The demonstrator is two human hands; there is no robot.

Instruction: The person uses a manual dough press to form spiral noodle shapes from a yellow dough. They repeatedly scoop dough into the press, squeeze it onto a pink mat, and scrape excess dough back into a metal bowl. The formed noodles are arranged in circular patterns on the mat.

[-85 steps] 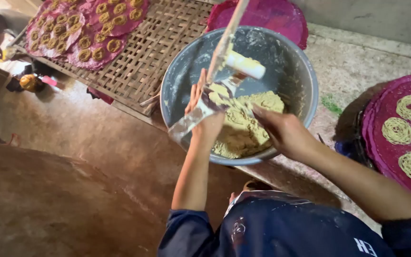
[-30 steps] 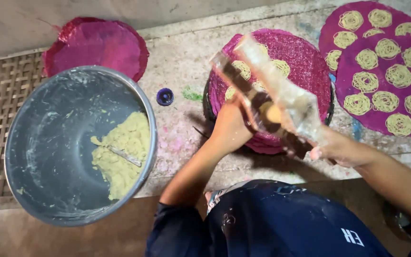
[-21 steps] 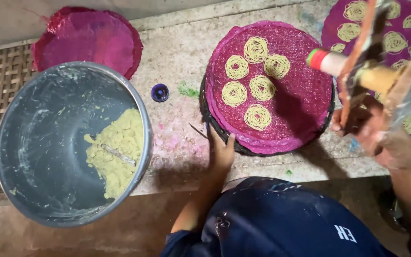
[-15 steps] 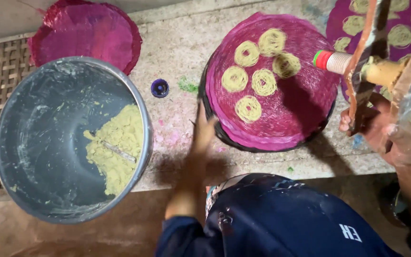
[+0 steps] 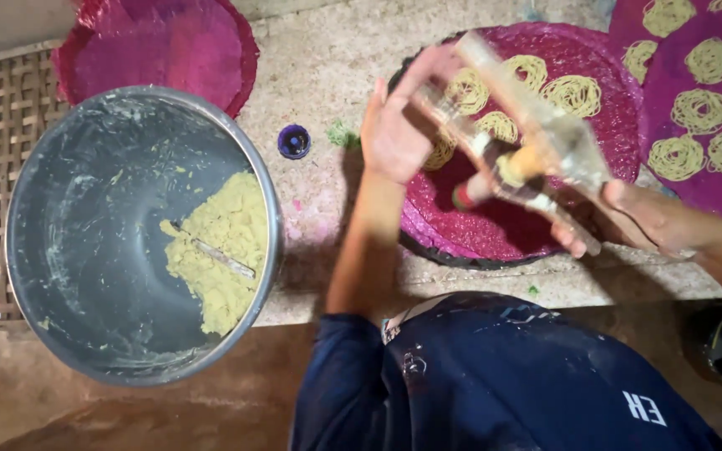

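The wooden dough press was held level above the pink round mat, which already bore several coiled spirals of extruded dough. The left hand met the upper end of the press with fingers spread rather than wrapped; motion blur prevented judging how firmly it held. The right hand was curled around the lower handle, fingers closed on it. The press appeared rigid and moderately heavy when loaded, best taken by both wooden handles, clear of the central barrel. Dough smears would probably make the wood slippery. The spirals looked soft and fragile. At left, the grey metal basin held a lump of yellow dough with a utensil lying in it. A small blue cap lay between basin and mat.
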